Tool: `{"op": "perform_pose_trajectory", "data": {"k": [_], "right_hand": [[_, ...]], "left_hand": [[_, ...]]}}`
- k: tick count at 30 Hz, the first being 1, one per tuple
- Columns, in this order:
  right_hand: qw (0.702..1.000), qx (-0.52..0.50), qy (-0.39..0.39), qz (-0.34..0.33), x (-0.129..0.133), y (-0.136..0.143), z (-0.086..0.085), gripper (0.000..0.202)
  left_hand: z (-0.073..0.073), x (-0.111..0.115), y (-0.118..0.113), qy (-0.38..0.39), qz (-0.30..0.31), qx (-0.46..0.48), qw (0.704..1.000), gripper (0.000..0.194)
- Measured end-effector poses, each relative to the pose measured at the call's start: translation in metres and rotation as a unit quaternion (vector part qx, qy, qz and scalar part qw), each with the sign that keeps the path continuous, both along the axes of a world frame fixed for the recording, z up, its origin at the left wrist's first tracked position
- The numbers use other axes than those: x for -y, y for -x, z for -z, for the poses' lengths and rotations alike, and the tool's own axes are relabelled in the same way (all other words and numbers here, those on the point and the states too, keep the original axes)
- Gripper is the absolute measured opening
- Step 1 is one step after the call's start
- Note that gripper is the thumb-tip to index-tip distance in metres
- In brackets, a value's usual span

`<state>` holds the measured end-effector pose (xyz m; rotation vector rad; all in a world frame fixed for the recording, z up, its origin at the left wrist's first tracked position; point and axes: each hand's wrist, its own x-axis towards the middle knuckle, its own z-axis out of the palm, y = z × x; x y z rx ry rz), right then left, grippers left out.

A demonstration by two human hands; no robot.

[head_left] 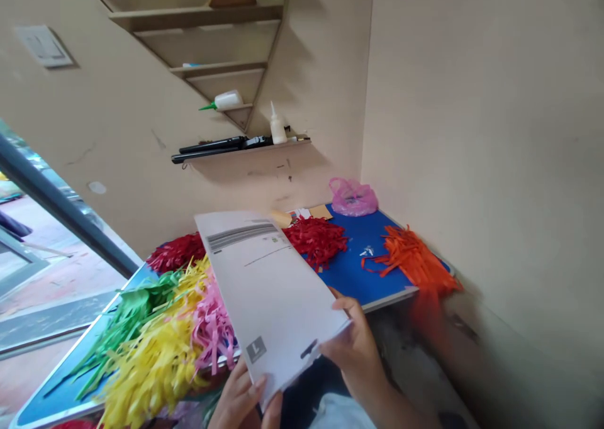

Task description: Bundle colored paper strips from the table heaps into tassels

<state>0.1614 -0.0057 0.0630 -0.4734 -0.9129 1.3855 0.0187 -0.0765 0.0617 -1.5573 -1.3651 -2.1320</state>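
Paper [268,284] is pinched near its close corners by left grip [238,399] and right grip [355,347]. Likely light, bendy, easily creased; best held by edges.

Bright daylight shows in the opening [51,228] at left; soft shadows fall right of the shelves [226,67]; near right, orange strips [415,262] smear into dimness.

One paper stack [278,290]; apparently six-plus tassels [158,347]
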Motion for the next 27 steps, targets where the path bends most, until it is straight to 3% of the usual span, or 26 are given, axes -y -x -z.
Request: {"op": "perform_pose_trajectory", "data": {"k": [8,19,27], "right_hand": [[0.997,0.049,0.048,0.04,0.002,0.004,0.001,0.084],[0.99,0.117,0.056,0.05,-0.001,-0.003,-0.006,0.082],[0.994,0.08,0.073,0.018,-0.008,0.0,0.003,0.087]], "left_hand": [[0.006,-0.001,-0.01,-0.014,-0.033,-0.033,0.999,0.011],[0.023,-0.004,0.001,-0.022,-0.023,-0.152,0.988,0.024],[0.02,-0.003,0.007,-0.013,-0.021,-0.239,0.971,0.032]]}}
